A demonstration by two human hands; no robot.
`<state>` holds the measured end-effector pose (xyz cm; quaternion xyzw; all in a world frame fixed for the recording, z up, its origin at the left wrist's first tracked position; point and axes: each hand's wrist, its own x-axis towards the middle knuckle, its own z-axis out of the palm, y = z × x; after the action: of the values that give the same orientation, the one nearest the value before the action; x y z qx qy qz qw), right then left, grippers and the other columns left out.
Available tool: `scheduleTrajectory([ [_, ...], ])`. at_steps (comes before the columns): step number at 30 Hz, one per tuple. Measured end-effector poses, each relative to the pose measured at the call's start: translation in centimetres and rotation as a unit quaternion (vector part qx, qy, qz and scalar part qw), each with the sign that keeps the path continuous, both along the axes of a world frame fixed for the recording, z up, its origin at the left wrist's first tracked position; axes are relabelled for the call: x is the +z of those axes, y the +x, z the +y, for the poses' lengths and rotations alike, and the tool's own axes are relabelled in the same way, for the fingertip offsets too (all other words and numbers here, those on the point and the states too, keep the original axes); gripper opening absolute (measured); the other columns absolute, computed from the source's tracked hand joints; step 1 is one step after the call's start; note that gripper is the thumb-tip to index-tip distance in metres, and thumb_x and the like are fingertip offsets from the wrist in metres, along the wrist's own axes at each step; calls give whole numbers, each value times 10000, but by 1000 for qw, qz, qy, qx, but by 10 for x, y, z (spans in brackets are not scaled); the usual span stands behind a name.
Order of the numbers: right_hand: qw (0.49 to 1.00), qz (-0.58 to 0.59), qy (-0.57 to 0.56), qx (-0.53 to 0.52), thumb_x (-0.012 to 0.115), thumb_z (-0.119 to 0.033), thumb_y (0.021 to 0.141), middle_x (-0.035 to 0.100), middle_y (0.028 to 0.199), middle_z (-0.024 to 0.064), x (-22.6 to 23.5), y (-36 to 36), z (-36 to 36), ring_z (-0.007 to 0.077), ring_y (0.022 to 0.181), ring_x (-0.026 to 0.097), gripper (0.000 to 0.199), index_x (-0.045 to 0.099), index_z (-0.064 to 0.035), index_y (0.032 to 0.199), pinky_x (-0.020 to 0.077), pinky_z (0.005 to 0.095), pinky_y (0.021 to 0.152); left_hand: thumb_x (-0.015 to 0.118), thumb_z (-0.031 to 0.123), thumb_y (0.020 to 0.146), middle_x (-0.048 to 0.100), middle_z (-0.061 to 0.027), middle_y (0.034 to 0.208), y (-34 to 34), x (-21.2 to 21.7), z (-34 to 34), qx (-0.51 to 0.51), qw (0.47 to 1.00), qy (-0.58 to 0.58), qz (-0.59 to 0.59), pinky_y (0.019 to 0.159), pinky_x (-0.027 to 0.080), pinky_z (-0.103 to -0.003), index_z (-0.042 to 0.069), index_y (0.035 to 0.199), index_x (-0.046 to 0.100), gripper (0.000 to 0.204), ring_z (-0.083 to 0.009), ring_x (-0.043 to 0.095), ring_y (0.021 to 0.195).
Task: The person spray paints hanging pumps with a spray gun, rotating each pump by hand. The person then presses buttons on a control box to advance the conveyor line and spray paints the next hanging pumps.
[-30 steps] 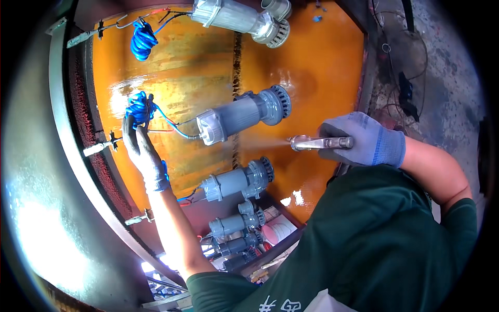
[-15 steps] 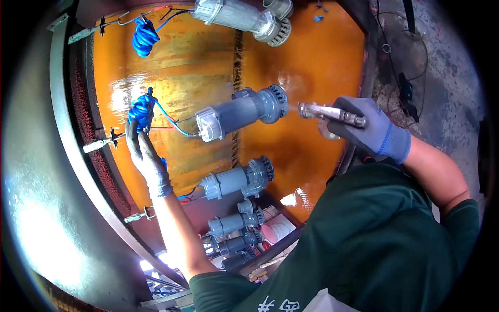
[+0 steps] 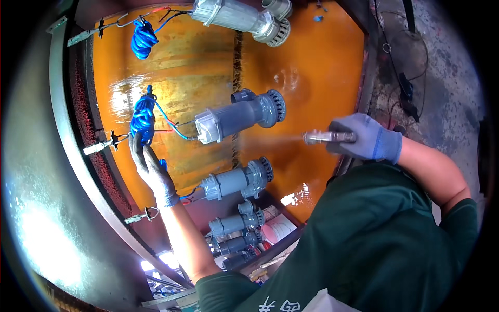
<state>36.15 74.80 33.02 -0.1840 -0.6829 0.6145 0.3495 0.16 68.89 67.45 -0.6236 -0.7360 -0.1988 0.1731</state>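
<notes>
My left hand [image 3: 152, 169], in a grey-blue work glove, grips the lower end of a bundled coil of blue cable [image 3: 142, 118]. The cable runs to a grey submersible pump [image 3: 236, 118] hanging at the middle, its slotted strainer end toward the right. In my right hand [image 3: 371, 136], also gloved, is a metal spray gun [image 3: 328, 137]. A pale mist leaves its nozzle leftward, passing along the near side of the pump. The gun and the pump are apart. My right fingers are wrapped round the gun, partly hidden by the hand.
Another pump [image 3: 234, 15], paler, hangs at the far side with its own blue cable coil [image 3: 144, 39]. Several grey pumps, including one close by [image 3: 231, 183], hang nearer me. A metal rail [image 3: 65, 104] with hooks runs along the left. Behind stands an orange-coated panel [image 3: 317, 62]; a pink bucket [image 3: 278, 230] sits below.
My right hand and the spray gun have moved nearer me, and the mist has shifted from the strainer end to the pump's near side. The pump and cable coil have turned slightly.
</notes>
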Motion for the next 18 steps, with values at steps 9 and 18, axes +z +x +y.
scheduleTrajectory([
  [9,995,-28,-52,76,785,-223,957,727,810,149,-8,2,13,290,748,744,239,652,-24,944,561,375,713,492,257,1153,483,-150,1648,-5,-3,-28,35,993,53,-104,1160,448,-438,42,1567,537,469,-284,525,1439],
  [18,998,-12,-57,28,768,-178,965,744,829,131,1,15,24,273,751,730,179,674,-27,977,561,369,731,471,253,1160,500,-197,1603,-17,-20,-55,19,976,164,-145,1216,415,-449,-34,1603,428,530,-303,524,1439],
])
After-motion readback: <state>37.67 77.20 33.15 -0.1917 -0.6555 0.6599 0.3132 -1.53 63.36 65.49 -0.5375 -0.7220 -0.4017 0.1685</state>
